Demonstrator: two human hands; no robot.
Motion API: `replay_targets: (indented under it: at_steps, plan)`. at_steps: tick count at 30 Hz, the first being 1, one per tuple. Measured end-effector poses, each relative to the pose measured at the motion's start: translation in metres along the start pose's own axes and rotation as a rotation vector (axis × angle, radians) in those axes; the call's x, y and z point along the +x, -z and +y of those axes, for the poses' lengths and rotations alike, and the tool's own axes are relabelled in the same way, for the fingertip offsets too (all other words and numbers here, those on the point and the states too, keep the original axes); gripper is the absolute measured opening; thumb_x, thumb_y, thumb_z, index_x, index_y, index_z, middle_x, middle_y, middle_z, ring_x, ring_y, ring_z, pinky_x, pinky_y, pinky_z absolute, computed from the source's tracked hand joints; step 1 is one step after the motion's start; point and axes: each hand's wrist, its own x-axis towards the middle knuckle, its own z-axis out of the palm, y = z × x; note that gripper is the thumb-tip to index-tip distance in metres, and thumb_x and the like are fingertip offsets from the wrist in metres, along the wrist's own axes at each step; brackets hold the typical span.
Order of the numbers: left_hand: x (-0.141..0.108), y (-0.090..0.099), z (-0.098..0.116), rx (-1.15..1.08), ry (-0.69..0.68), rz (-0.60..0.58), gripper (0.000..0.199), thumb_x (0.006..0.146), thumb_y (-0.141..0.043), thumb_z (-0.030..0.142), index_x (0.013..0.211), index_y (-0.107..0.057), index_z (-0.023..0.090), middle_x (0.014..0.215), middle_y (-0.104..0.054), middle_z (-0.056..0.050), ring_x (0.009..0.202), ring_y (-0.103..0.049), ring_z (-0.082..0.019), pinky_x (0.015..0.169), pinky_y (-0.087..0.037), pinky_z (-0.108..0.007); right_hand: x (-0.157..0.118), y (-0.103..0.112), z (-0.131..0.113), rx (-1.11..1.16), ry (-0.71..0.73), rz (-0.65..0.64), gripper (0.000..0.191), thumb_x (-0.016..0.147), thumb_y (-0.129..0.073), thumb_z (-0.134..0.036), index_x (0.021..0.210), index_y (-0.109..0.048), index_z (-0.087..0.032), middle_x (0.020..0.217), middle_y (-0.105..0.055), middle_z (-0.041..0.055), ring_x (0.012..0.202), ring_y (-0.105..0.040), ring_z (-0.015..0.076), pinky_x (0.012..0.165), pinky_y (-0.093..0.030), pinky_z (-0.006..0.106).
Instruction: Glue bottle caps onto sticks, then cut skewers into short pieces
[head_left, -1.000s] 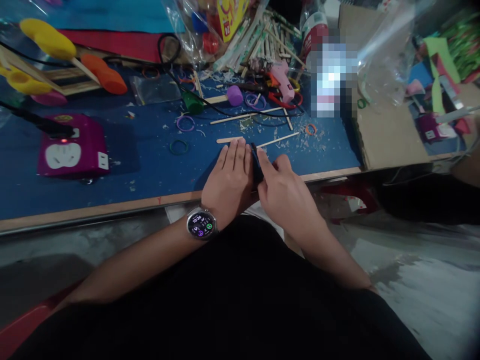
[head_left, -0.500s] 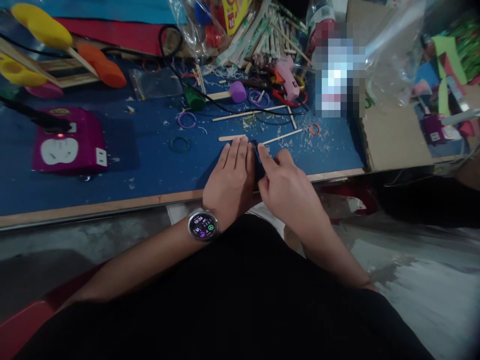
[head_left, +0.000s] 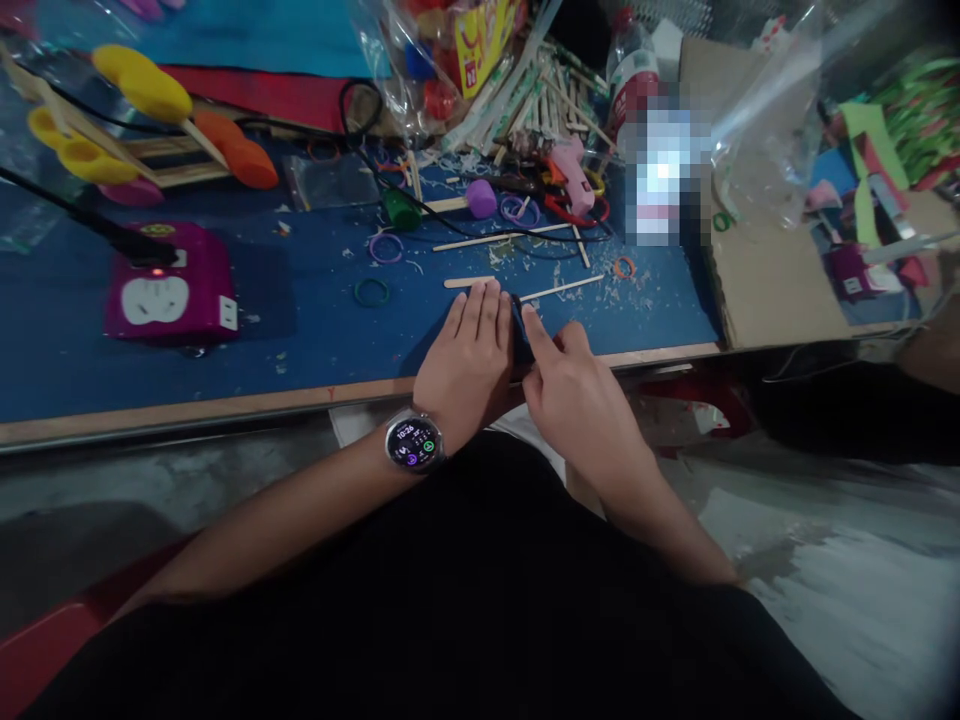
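Note:
My left hand [head_left: 471, 350] lies flat near the front edge of the blue table, its fingers stretched over one end of a wooden craft stick [head_left: 459, 283]. Just to its right, my right hand [head_left: 574, 375] is closed round a dark tool [head_left: 517, 308], its index finger pressed along the top. Most of this tool is hidden by the fingers. A thin wooden strip [head_left: 562, 288] runs from the tool's tip toward the right. Behind both hands lies a longer thin stick [head_left: 499, 237].
A purple power block [head_left: 172, 285] with a black cable stands at the left. Farther back are a pink glue gun [head_left: 571, 178], a purple-capped piece [head_left: 480, 198], and rubber bands [head_left: 372, 291]. Cardboard [head_left: 772, 270] lies right, beside a bottle [head_left: 634, 75].
The camera view has shifted, so the table items appear slightly lower. Both hands keep nearly the same pose over the stick and the dark tool.

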Motion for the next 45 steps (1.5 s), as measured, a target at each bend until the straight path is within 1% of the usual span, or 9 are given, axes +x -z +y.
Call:
replay_targets:
  at_steps: [5, 9, 13, 17, 21, 26, 30, 38, 45]
  plan:
    - [0.0, 0.002, 0.001, -0.013, -0.003, 0.002, 0.082, 0.104, -0.061, 0.029, 0.169, -0.035, -0.014, 0.178, -0.034, -0.041, 0.175, -0.032, -0.048, 0.144, -0.032, -0.066, -0.009, 0.002, -0.001, 0.02, -0.001, -0.014, 0.068, 0.11, -0.045, -0.017, 0.178, -0.04, -0.008, 0.127, -0.062, 0.0223, 0.09, -0.066, 0.0267, 0.081, -0.063, 0.043]
    - [-0.001, 0.004, 0.002, -0.006, -0.003, 0.014, 0.079, 0.107, -0.058, 0.031, 0.17, -0.037, -0.013, 0.179, -0.035, -0.04, 0.175, -0.032, -0.046, 0.144, -0.033, -0.065, -0.016, 0.0, 0.003, 0.082, -0.013, -0.018, 0.067, 0.11, -0.048, -0.018, 0.176, -0.044, -0.009, 0.126, -0.062, 0.0205, 0.087, -0.066, 0.025, 0.079, -0.063, 0.041]
    - [-0.003, 0.008, 0.001, -0.017, -0.017, -0.012, 0.085, 0.111, -0.058, 0.043, 0.17, -0.037, -0.014, 0.179, -0.035, -0.039, 0.174, -0.033, -0.048, 0.145, -0.033, -0.063, -0.02, -0.004, 0.014, 0.201, 0.002, 0.1, 0.064, 0.11, -0.047, -0.019, 0.173, -0.049, -0.012, 0.124, -0.062, 0.0173, 0.096, -0.068, 0.0275, 0.084, -0.065, 0.044]
    - [-0.004, 0.013, 0.001, -0.021, -0.015, -0.034, 0.083, 0.112, -0.056, 0.042, 0.172, -0.036, -0.011, 0.181, -0.033, -0.036, 0.175, -0.033, -0.047, 0.145, -0.034, -0.064, -0.02, -0.005, 0.024, 0.272, -0.013, 0.175, 0.064, 0.111, -0.047, -0.019, 0.175, -0.045, -0.017, 0.13, -0.064, 0.0169, 0.111, -0.069, 0.0301, 0.091, -0.067, 0.048]
    - [-0.006, 0.014, 0.003, -0.024, 0.001, -0.042, 0.082, 0.112, -0.057, 0.039, 0.172, -0.035, -0.011, 0.181, -0.033, -0.036, 0.174, -0.032, -0.047, 0.146, -0.032, -0.063, -0.018, -0.004, 0.026, 0.314, -0.031, 0.148, 0.064, 0.11, -0.048, -0.019, 0.175, -0.045, -0.018, 0.132, -0.065, 0.0161, 0.115, -0.069, 0.0301, 0.095, -0.068, 0.049]
    - [-0.009, 0.015, 0.002, -0.061, 0.014, -0.031, 0.075, 0.113, -0.05, 0.029, 0.178, -0.03, 0.0, 0.183, -0.033, -0.03, 0.176, -0.03, -0.041, 0.146, -0.033, -0.065, -0.014, -0.001, 0.023, 0.323, -0.022, 0.065, 0.068, 0.107, -0.05, -0.017, 0.175, -0.045, -0.019, 0.136, -0.064, 0.0167, 0.119, -0.07, 0.0312, 0.098, -0.069, 0.05]
    - [-0.009, 0.017, 0.001, -0.084, 0.026, -0.037, 0.074, 0.112, -0.05, 0.025, 0.179, -0.029, 0.003, 0.184, -0.033, -0.027, 0.176, -0.031, -0.041, 0.146, -0.032, -0.064, -0.012, 0.0, 0.02, 0.318, -0.021, 0.009, 0.072, 0.105, -0.051, -0.017, 0.177, -0.043, -0.019, 0.135, -0.064, 0.0166, 0.12, -0.07, 0.0327, 0.096, -0.07, 0.049]
    - [-0.008, 0.021, 0.002, -0.054, 0.023, -0.053, 0.071, 0.113, -0.048, 0.023, 0.177, -0.032, -0.001, 0.183, -0.036, -0.028, 0.175, -0.032, -0.04, 0.147, -0.032, -0.061, -0.012, -0.002, 0.02, 0.321, -0.012, 0.009, 0.074, 0.106, -0.051, -0.017, 0.179, -0.038, -0.021, 0.138, -0.062, 0.0171, 0.125, -0.068, 0.0342, 0.097, -0.071, 0.051]
    - [-0.009, 0.019, 0.001, -0.094, 0.043, -0.053, 0.076, 0.111, -0.049, 0.022, 0.182, -0.024, 0.009, 0.185, -0.034, -0.023, 0.175, -0.031, -0.041, 0.145, -0.033, -0.066, -0.011, -0.003, 0.019, 0.333, -0.01, 0.008, 0.076, 0.106, -0.049, -0.018, 0.181, -0.035, -0.025, 0.135, -0.064, 0.0166, 0.121, -0.069, 0.0352, 0.096, -0.071, 0.055]
